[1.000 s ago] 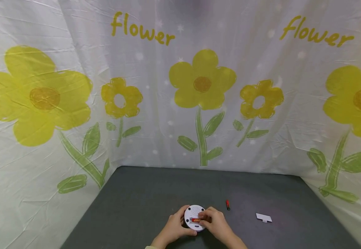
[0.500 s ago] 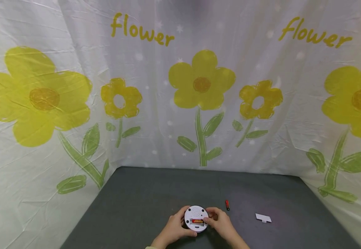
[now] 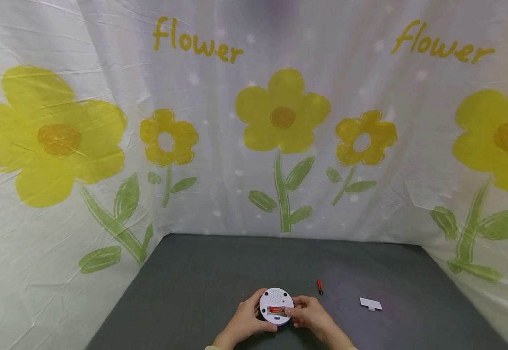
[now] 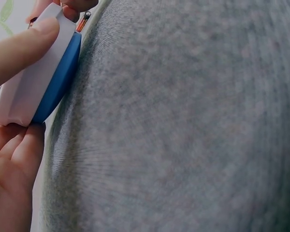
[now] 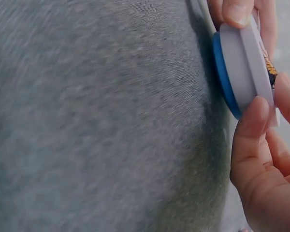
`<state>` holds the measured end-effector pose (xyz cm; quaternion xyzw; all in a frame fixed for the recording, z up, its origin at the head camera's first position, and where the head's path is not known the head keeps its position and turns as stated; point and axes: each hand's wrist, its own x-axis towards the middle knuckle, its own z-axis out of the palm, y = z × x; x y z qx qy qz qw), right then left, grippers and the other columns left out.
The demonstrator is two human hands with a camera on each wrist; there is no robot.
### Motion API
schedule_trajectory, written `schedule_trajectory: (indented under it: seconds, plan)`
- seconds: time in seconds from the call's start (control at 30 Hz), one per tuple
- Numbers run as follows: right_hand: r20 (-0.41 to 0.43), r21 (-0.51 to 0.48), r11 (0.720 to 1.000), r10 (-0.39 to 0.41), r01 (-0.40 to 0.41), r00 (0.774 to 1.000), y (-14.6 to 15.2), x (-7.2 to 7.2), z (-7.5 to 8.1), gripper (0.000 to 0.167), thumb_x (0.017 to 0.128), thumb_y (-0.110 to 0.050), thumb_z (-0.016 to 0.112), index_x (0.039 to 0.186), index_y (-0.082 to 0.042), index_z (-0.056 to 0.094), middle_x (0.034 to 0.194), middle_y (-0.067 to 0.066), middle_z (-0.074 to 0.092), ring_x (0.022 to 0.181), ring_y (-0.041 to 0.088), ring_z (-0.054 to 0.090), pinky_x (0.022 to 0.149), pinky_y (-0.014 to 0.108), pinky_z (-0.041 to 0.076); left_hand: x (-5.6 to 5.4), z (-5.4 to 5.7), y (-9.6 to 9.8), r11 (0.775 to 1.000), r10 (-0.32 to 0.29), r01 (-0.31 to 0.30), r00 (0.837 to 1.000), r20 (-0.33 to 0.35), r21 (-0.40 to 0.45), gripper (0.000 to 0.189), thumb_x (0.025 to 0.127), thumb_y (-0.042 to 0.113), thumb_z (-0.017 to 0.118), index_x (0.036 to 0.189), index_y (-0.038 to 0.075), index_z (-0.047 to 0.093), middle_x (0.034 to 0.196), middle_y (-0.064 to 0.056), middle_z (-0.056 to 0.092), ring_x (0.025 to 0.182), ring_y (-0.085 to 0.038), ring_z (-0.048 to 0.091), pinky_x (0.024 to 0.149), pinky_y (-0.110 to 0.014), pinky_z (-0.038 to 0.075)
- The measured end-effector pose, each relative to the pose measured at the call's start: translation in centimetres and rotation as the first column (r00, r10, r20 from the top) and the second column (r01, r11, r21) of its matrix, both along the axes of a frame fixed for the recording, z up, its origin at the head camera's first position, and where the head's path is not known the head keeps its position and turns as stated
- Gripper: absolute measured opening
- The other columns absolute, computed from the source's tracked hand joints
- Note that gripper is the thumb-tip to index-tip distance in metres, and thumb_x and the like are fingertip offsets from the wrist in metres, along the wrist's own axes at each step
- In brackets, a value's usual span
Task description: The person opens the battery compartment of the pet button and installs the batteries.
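Observation:
A round white device point(image 3: 275, 293) with a blue far side point(image 4: 58, 82) stands tilted over the table, its perforated face and battery slot towards me. My left hand point(image 3: 246, 318) grips its left edge, thumb low on the rim and fingers behind. In the slot lies a red-and-black AAA-type battery point(image 3: 275, 309). My right hand point(image 3: 312, 316) pinches at the battery's right end with its thumb, while other fingers touch the device's right rim. The right wrist view shows one fingertip at the battery point(image 5: 270, 70) and another on the rim. The thumb partly hides that end.
A second red-and-black battery point(image 3: 320, 287) lies on the dark grey table point(image 3: 218, 262), just beyond my right hand. Farther right rests a small white battery cover point(image 3: 370, 304) with a tab. A white curtain point(image 3: 218, 194) printed with yellow flowers encloses the table's back and sides.
The battery went from being held tilted over the slot to lying in it. My right hand has shifted slightly right, its thumb now at the battery's right end. The left hand keeps its grip.

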<state>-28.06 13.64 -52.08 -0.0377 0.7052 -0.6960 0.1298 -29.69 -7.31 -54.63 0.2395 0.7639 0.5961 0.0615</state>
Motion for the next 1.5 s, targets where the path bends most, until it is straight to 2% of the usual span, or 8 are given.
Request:
schedule_trajectory:
  seconds: [0.4, 0.53, 0.63, 0.7, 0.87, 0.97, 1.17, 1.5]
  plan:
    - [0.054, 0.069, 0.996, -0.062, 0.058, 0.997, -0.5, -0.4, 0.8, 0.024, 0.076, -0.001, 0.071, 0.088, 0.004, 0.051, 0.064, 0.001, 0.051, 0.051, 0.009, 0.048, 0.049, 0.021, 0.047, 0.0, -0.3, 0.0, 1.000, -0.017, 0.018, 0.999, -0.048, 0.002, 0.089, 0.063, 0.009, 0.085, 0.135, -0.007, 0.035, 0.130, -0.022, 0.046, 0.115, -0.022, 0.050, 0.086, -0.023, 0.046]
    - [0.084, 0.046, 0.998, -0.054, 0.050, 0.995, -0.5, -0.6, 0.7, 0.023, 0.076, 0.000, 0.070, 0.085, 0.000, 0.049, 0.063, 0.001, 0.049, 0.052, 0.009, 0.047, 0.049, 0.021, 0.045, -0.1, 0.0, 0.0, 0.999, -0.003, 0.001, 0.999, -0.042, -0.049, 0.090, 0.063, 0.011, 0.085, 0.136, -0.006, 0.035, 0.130, -0.022, 0.046, 0.113, -0.019, 0.051, 0.085, -0.025, 0.047]
    - [0.105, 0.037, 0.998, -0.057, 0.053, 0.993, -0.7, -0.7, 0.7, 0.025, 0.075, 0.001, 0.070, 0.084, -0.002, 0.047, 0.064, 0.002, 0.048, 0.053, 0.010, 0.046, 0.050, 0.021, 0.044, -0.2, 0.2, 0.0, 0.993, 0.021, -0.027, 0.999, -0.050, -0.117, 0.090, 0.063, 0.016, 0.086, 0.136, -0.004, 0.037, 0.129, -0.019, 0.050, 0.110, -0.013, 0.053, 0.095, -0.034, 0.040]
    - [0.108, 0.039, 0.998, -0.062, 0.058, 0.992, -0.8, -0.8, 0.8, 0.026, 0.074, 0.001, 0.070, 0.082, -0.003, 0.045, 0.064, 0.002, 0.047, 0.053, 0.011, 0.045, 0.049, 0.021, 0.042, -0.3, 0.3, 0.0, 0.990, 0.025, -0.032, 0.998, -0.053, -0.135, 0.090, 0.063, 0.017, 0.086, 0.136, -0.004, 0.037, 0.128, -0.018, 0.051, 0.109, -0.011, 0.053, 0.095, -0.038, 0.039]
    - [0.074, 0.082, 0.995, -0.064, 0.058, 0.995, -1.0, -0.9, 1.1, 0.029, 0.070, 0.001, 0.070, 0.080, -0.004, 0.044, 0.060, 0.002, 0.044, 0.052, 0.012, 0.042, 0.047, 0.023, 0.036, -0.1, 0.4, 0.1, 0.994, 0.029, -0.031, 0.999, -0.022, -0.104, 0.091, 0.063, 0.014, 0.086, 0.136, -0.006, 0.036, 0.130, -0.021, 0.048, 0.111, -0.018, 0.053, 0.084, -0.028, 0.048]
    - [0.040, 0.129, 0.990, -0.065, 0.059, 0.997, -1.3, -0.9, 1.5, 0.030, 0.068, -0.001, 0.071, 0.079, -0.003, 0.043, 0.058, 0.001, 0.042, 0.051, 0.013, 0.040, 0.046, 0.023, 0.033, 0.0, 0.2, 0.0, 0.996, 0.039, -0.039, 0.999, -0.003, -0.080, 0.092, 0.062, 0.012, 0.086, 0.137, -0.006, 0.035, 0.132, -0.023, 0.045, 0.113, -0.022, 0.052, 0.083, -0.025, 0.048]
    - [0.006, 0.161, 0.983, -0.087, 0.085, 0.996, -1.7, -0.8, 2.0, 0.032, 0.066, 0.000, 0.072, 0.077, -0.004, 0.042, 0.056, 0.001, 0.041, 0.050, 0.013, 0.038, 0.045, 0.023, 0.031, -0.1, 0.1, -0.1, 0.997, 0.045, -0.046, 0.999, -0.010, -0.056, 0.092, 0.060, 0.007, 0.086, 0.137, -0.004, 0.036, 0.132, -0.023, 0.045, 0.113, -0.024, 0.051, 0.082, -0.026, 0.049]
    - [-0.035, 0.185, 0.975, -0.118, 0.123, 0.992, -1.9, -0.4, 1.5, 0.032, 0.064, 0.000, 0.073, 0.077, -0.003, 0.043, 0.057, 0.001, 0.041, 0.049, 0.012, 0.038, 0.044, 0.023, 0.031, 0.2, 0.2, 0.2, 0.999, 0.040, -0.040, 0.999, -0.001, -0.031, 0.092, 0.059, 0.005, 0.086, 0.136, -0.008, 0.036, 0.131, -0.026, 0.045, 0.113, -0.028, 0.051, 0.082, -0.028, 0.049]
